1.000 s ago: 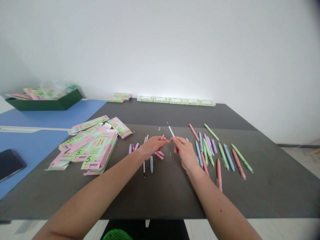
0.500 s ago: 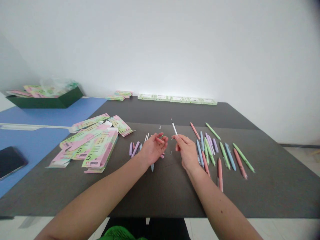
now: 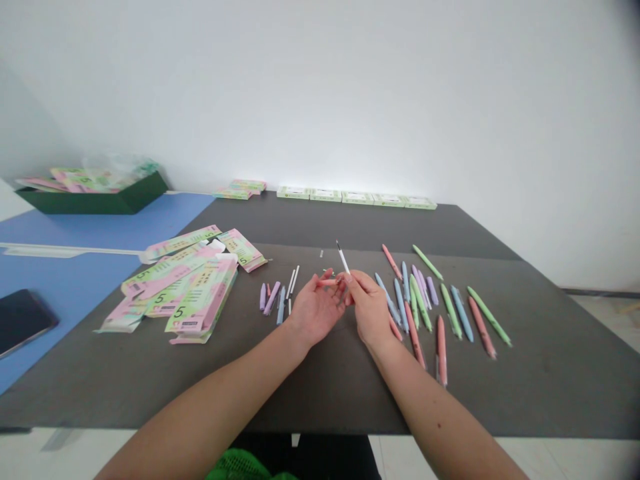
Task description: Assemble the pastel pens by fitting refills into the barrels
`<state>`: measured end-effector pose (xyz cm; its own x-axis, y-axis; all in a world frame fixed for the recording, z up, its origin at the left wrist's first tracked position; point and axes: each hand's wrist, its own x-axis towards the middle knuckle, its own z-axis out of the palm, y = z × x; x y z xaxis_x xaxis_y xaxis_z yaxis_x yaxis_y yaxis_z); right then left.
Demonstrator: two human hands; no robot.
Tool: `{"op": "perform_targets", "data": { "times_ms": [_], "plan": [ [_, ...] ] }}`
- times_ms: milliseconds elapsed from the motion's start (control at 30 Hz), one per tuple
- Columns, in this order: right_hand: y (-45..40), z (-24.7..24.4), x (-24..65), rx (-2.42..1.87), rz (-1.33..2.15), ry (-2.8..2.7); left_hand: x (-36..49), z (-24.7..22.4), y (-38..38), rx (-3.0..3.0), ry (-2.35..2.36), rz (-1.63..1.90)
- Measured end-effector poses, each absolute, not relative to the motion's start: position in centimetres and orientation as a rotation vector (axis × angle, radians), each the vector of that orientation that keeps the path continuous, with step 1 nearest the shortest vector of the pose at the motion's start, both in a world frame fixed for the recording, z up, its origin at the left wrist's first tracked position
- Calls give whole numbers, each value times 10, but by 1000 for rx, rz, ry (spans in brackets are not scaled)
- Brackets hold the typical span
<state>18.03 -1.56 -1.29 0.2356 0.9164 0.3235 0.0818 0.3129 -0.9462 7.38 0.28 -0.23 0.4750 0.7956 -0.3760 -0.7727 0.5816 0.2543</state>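
My right hand (image 3: 369, 305) pinches a thin white pen refill (image 3: 343, 259), its dark tip pointing up and away. Beside it, my left hand (image 3: 316, 311) is turned palm up, with curled fingers around a short pink pen barrel (image 3: 327, 283). The fingertips of both hands meet or nearly meet. Left of my left hand lie white refills (image 3: 293, 281), purple pen parts (image 3: 271, 299) and a blue pen part (image 3: 281, 305). Close to my right forearm are several pens, among them a red pen (image 3: 415, 337) and a blue pen (image 3: 401, 303).
Flattened pink-and-green boxes (image 3: 200, 297) lie on the left of the dark table (image 3: 330, 393). Small green-white boxes (image 3: 357, 198) line the back edge. A dark green tray (image 3: 113, 202) and a phone (image 3: 25, 321) rest on the blue surface. Green pens (image 3: 489, 315) lie at right.
My hands have come together. The right hand has carried the refill slightly left, toward the pink barrel in my left hand, and the parts left of that hand show more fully.
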Motion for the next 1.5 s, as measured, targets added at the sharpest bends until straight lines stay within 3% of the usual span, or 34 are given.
{"op": "perform_targets", "data": {
  "times_ms": [467,1500],
  "plan": [
    [-23,-1,176,-1161,488,-1439,74,-3,0,82,454,967],
    [-25,3,192,-1429,230,-2045,12,-7,16,224,448,1160]
  ]
}}
